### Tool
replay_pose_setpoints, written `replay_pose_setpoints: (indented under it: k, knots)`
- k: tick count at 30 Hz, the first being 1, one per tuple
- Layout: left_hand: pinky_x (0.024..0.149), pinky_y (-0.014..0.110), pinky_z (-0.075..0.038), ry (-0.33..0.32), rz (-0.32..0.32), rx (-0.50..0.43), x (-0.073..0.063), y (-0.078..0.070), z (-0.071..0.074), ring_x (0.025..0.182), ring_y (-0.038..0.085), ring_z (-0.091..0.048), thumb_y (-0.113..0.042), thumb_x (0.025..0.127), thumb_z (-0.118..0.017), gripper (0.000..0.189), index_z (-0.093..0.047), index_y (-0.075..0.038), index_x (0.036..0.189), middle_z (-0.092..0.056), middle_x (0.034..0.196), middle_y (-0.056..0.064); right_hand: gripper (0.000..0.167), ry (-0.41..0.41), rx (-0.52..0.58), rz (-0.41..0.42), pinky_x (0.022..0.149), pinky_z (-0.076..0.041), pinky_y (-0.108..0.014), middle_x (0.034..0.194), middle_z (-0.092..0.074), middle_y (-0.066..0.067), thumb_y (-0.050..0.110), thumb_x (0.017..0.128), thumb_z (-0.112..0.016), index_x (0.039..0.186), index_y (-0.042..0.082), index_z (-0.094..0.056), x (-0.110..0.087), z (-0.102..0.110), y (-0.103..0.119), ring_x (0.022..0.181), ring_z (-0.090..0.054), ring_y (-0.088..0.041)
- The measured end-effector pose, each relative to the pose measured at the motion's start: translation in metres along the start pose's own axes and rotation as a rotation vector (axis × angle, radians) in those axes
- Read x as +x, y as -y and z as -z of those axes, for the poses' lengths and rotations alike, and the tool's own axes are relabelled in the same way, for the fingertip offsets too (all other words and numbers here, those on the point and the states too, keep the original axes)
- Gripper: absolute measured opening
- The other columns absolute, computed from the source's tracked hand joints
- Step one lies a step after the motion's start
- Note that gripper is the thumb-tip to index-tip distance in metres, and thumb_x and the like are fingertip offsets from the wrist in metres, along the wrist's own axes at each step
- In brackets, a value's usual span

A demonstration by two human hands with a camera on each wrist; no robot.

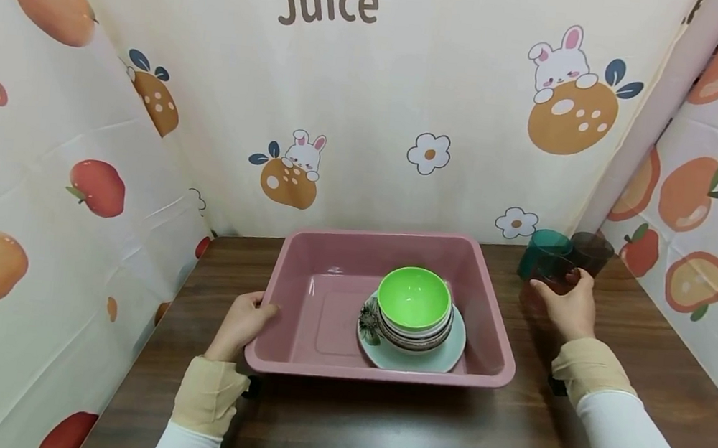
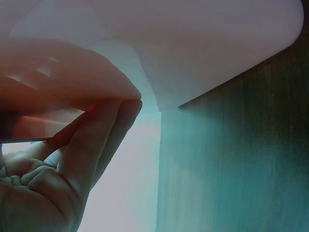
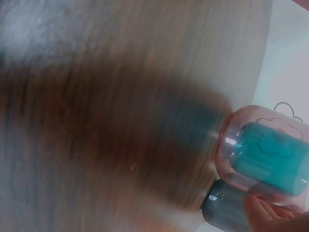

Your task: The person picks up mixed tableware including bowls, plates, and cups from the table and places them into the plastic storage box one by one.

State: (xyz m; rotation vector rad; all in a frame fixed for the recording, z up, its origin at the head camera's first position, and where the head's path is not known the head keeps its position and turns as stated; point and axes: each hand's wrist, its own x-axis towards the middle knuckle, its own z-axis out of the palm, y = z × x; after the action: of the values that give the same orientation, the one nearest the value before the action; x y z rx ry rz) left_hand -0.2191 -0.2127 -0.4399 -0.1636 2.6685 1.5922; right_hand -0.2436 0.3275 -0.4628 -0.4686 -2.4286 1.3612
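My left hand (image 1: 242, 324) grips the left rim of a pink plastic tub (image 1: 497, 338), thumb on top; the left wrist view shows the fingers against its wall. Inside the tub, to the right, a bright green bowl (image 1: 413, 298) tops a stack of bowls on a pale plate (image 1: 450, 355) with a dark flower pattern. Past the tub's right side, my right hand (image 1: 573, 306) holds a see-through reddish cup (image 3: 229, 166). Behind that cup stand a teal cup (image 1: 545, 243) and a dark grey cup (image 1: 593, 254). Part of the reddish cup is hidden by the hand.
Everything stands on a dark wooden table (image 1: 365, 434). A fruit-printed cloth (image 1: 376, 110) hangs along the back, and similar cloths close in the left and right sides. The cups sit near the back right corner.
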Motion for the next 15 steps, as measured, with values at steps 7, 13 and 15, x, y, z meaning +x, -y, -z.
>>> replay_pose_setpoints:
  k: [7,13,15]
  knots:
    - [0.061,0.025,-0.049,0.004,0.003,0.001,0.001,0.0,-0.001,0.064,0.01,-0.059,-0.007,0.084,-0.059,0.028,-0.068,0.01,0.104,-0.068,0.079,0.009,0.089,0.053,-0.028,0.046,0.109,-0.029,-0.061,0.143,-0.034,-0.037,0.037,0.092,-0.066,0.15,-0.007,-0.014,-0.003,0.01,0.0,0.129,-0.037,-0.05]
    - [0.061,0.025,-0.049,-0.005,0.01,0.028,0.001,0.0,0.0,0.064,0.011,-0.058,-0.008,0.084,-0.059,0.026,-0.068,0.009,0.102,-0.068,0.079,0.009,0.09,0.097,-0.066,0.082,0.106,-0.031,-0.064,0.142,-0.034,-0.038,0.039,0.093,-0.065,0.15,-0.008,-0.013,-0.006,0.018,0.003,0.129,-0.036,-0.052]
    - [0.061,0.025,-0.049,-0.004,0.009,0.029,0.0,-0.001,-0.001,0.064,0.011,-0.058,-0.008,0.084,-0.059,0.026,-0.069,0.009,0.102,-0.068,0.079,0.009,0.089,0.11,-0.069,0.095,0.105,-0.032,-0.065,0.142,-0.034,-0.038,0.04,0.093,-0.064,0.15,-0.008,-0.014,-0.007,0.021,0.006,0.129,-0.037,-0.052]
